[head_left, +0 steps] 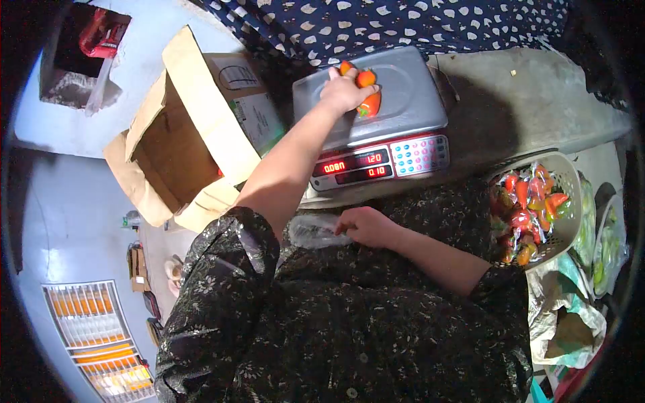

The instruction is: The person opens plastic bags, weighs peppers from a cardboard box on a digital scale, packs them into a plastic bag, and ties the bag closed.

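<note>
My left hand reaches onto the flat metal pan of a digital scale, its fingers curled over orange-red peppers. One pepper with a green stem end lies just under the fingers, and the rounded end of another pepper shows between them. Red digits glow on the scale's display. Down at my lap, my right hand has its fingers closed at the edge of a clear plastic bag, which lies against my dark patterned clothing.
An open cardboard box stands left of the scale. To the right, a beige basket holds several plastic-wrapped red peppers, with bagged green vegetables beyond it. A white sack sits below. Patterned dark cloth hangs behind.
</note>
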Demonstrator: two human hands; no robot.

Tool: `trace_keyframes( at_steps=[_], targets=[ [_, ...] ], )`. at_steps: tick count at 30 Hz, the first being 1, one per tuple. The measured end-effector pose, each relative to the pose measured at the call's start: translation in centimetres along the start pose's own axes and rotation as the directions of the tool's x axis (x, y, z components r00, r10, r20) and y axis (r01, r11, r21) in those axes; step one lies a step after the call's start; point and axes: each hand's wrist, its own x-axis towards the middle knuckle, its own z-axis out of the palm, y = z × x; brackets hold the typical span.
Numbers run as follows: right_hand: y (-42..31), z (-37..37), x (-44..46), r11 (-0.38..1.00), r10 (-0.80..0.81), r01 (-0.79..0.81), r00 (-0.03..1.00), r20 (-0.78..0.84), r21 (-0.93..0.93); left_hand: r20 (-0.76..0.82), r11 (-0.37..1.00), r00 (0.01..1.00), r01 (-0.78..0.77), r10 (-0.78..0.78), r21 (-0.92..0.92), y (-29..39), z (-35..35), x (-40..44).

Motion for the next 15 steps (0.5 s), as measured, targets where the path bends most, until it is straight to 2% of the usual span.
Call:
trace_keyframes(
  at_steps=[1, 4, 7, 11, 13, 15],
  targets=[
    [0.0, 0.1, 0.0, 1.0, 0.003, -0.003, 1.0, 0.003, 0.009, -0.007, 1.0, 1.0, 0.012, -0.012, -0.025, -0.3, 0.2, 0.2],
    [0.3, 0.4, 0.1, 1.0, -0.015, 0.015, 1.0, -0.012, -0.021, -0.043, 0.997, 0.996, -0.079, 0.079, 0.006, -0.9, 0.8, 0.5],
    [0.0, 0.1, 0.0, 1.0, -0.016, 0.015, 1.0, -0.019, -0.014, -0.032, 0.997, 0.997, -0.074, 0.075, 0.036, -0.7, 0.4, 0.1],
    [-0.5, -0.5, 0.0, 0.999, -0.003, 0.003, 1.0, -0.005, -0.04, -0.203, 0.995, 0.978, -0.062, 0.044, -0.083, 0.1, -1.1, -1.3],
    [-0.2, -0.4, 0.1, 0.999, -0.025, 0.025, 1.0, -0.011, -0.043, -0.352, 0.847, 0.921, -0.316, 0.166, -0.428, 0.9, -3.3, -4.1],
    [-0.1, -0.5, 0.0, 0.999, -0.041, 0.041, 0.999, -0.019, 0.013, -0.489, 0.719, 0.803, -0.558, 0.341, -0.415, 1.4, -6.7, -9.6]
  ],
)
